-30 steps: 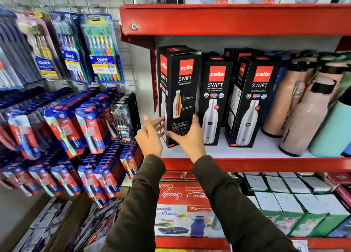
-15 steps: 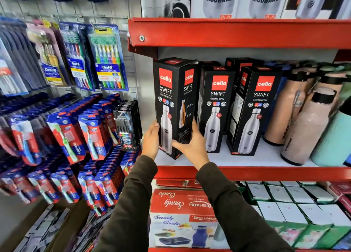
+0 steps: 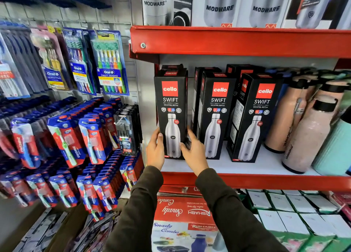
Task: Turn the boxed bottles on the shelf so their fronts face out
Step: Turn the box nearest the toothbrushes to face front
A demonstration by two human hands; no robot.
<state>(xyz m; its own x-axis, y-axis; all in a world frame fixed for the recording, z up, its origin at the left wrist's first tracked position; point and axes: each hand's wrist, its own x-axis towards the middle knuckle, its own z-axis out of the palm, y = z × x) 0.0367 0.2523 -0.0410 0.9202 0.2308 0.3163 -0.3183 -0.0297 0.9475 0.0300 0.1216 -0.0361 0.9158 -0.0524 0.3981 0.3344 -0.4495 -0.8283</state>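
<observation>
1. Two dark fabric sleeves (image 3: 144, 204) are reaching up from the bottom of the view, putting both hands at the base of the leftmost boxed bottle.
2. The left hand (image 3: 154, 151) is lying half-open against the box's left edge, thumb on the front corner; the right hand (image 3: 194, 153) is cupping the lower right corner, fingers loosely spread, probably steadying rather than gripping hard.
3. That leftmost box (image 3: 171, 111) is standing upright at the left end of the white shelf board (image 3: 266, 166), front facing out, so I judge the hands are just squaring it up.
4. Just beside it, the middle box (image 3: 216, 115) and right box (image 3: 256, 116) are showing fronts too, though slightly angled; all are tall, matte black cardboard with sharp edges.
5. Farther right, bare bottles (image 3: 311, 134) with smooth rounded bodies are leaning together.
6. Behind the front row, more boxes (image 3: 207, 69) are showing only tops.
</observation>
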